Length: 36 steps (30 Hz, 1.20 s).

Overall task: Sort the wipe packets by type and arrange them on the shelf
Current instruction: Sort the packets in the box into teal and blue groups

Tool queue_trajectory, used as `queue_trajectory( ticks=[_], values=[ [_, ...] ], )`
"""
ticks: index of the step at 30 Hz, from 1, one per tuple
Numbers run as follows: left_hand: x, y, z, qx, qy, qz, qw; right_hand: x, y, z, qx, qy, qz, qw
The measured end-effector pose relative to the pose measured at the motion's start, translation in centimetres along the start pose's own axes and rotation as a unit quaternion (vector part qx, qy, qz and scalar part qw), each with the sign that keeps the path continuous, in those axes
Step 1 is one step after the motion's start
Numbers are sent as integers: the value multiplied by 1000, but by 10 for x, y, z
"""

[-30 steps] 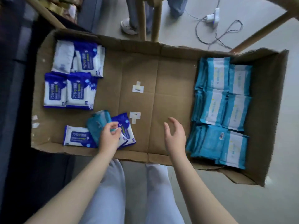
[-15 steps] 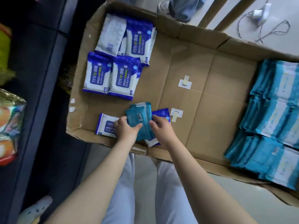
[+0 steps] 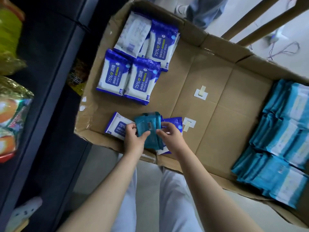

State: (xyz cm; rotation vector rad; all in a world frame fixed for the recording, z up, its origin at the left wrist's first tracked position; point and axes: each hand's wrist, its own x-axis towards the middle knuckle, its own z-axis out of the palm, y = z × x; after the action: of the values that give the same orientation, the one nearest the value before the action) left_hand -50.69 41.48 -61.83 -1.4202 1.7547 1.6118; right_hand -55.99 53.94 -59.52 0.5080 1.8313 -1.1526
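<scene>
Both hands hold a small bunch of teal wipe packets (image 3: 149,129) over the near left corner of the open cardboard box (image 3: 215,104). My left hand (image 3: 134,139) grips their left edge, thumb across the front. My right hand (image 3: 170,136) pinches their right edge. Under the bunch lie two dark-blue alcohol wipe packets, one to the left (image 3: 117,125) and one to the right (image 3: 173,122), partly hidden. Several more dark-blue packets (image 3: 138,66) lie at the box's far left. A large group of teal packets (image 3: 284,141) fills the right side.
A dark shelf frame (image 3: 55,91) runs along the left of the box, with snack bags (image 3: 10,124) on it. Wooden legs (image 3: 260,20) and a cable (image 3: 286,49) lie beyond the box, beside another person's shoe (image 3: 179,9). My knees are below the box edge.
My right hand came across from the box's middle and took hold of the teal packets beside my left hand. The view has swung left and closer to the box corner.
</scene>
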Motion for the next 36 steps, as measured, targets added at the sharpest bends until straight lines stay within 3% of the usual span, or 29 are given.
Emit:
queue_trajectory(
  ticks=[2, 7, 10, 14, 23, 31, 36],
  values=[
    [-3, 7, -1, 9, -24, -10, 1000, -1, -3, 1, 21, 1, 14, 1000],
    [-6, 24, -4, -35, -62, -27, 997, -13, -2, -7, 198, 26, 46, 979],
    [-16, 34, 7, -127, -65, -54, 988, -20, 9, -30, 296, 108, 51, 948],
    [-36, 37, 42, -156, -124, -72, 977, -35, 31, -81, 333, 227, 55, 913],
    [-115, 43, 178, -22, -260, -53, 964, -85, 102, -249, 291, 417, 48, 860],
    [-167, 23, 294, 132, -329, 26, 935, -127, 183, -338, 144, 436, 139, 878],
    [-181, 10, 328, 220, -294, 105, 924, -132, 204, -334, 100, 465, 150, 867]
  ],
)
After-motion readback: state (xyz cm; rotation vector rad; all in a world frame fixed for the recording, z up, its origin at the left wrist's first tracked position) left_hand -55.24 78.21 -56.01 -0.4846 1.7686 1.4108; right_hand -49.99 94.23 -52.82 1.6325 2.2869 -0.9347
